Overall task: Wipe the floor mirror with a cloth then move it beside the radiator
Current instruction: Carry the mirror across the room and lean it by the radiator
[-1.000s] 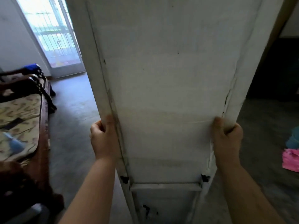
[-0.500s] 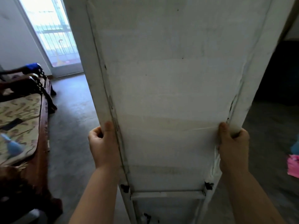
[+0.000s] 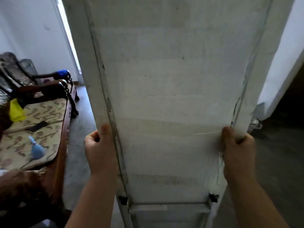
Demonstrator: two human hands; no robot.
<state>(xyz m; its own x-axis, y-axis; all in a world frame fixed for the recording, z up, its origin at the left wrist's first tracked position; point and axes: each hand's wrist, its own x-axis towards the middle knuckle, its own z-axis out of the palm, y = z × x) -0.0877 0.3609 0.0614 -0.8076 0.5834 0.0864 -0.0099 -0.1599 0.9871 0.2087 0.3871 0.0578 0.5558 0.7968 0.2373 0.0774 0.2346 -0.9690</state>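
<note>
Left hand (image 3: pixel 100 150) curls tight round the left edge of the floor mirror (image 3: pixel 172 96), and right hand (image 3: pixel 236 152) curls round its right edge. The mirror fills the middle, close in front. Grey floor (image 3: pixel 79 145) lies open on both sides, with a sofa (image 3: pixel 41 116) on the left and a white wall corner (image 3: pixel 283 71) near the right edge. A moment ago the bright door showed more, and now the mirror hides most of it. The mirror's white back looks dusty and cracked along its sides.
</note>
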